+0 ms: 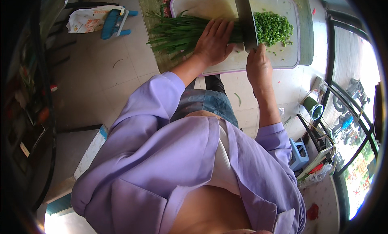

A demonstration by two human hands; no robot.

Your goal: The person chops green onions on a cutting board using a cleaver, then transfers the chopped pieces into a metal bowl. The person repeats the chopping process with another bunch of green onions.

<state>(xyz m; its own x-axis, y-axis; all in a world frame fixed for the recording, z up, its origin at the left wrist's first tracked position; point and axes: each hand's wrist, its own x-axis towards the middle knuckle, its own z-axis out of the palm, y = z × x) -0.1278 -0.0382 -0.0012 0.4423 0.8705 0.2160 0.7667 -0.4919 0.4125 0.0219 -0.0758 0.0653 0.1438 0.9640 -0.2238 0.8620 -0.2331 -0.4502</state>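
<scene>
Green chives are lying on the board, left hand pressing them flat, right hand gripping the knife; chopped pile growing right, most stalks still uncut.

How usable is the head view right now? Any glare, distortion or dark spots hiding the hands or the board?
Head view: daylight falls evenly on the cutting board, with the left hand on the green stalks and the right hand on the cleaver both sharp; the windows at right are blown out; fisheye bends the edges; the rim is black, and the left side is dim.
</scene>
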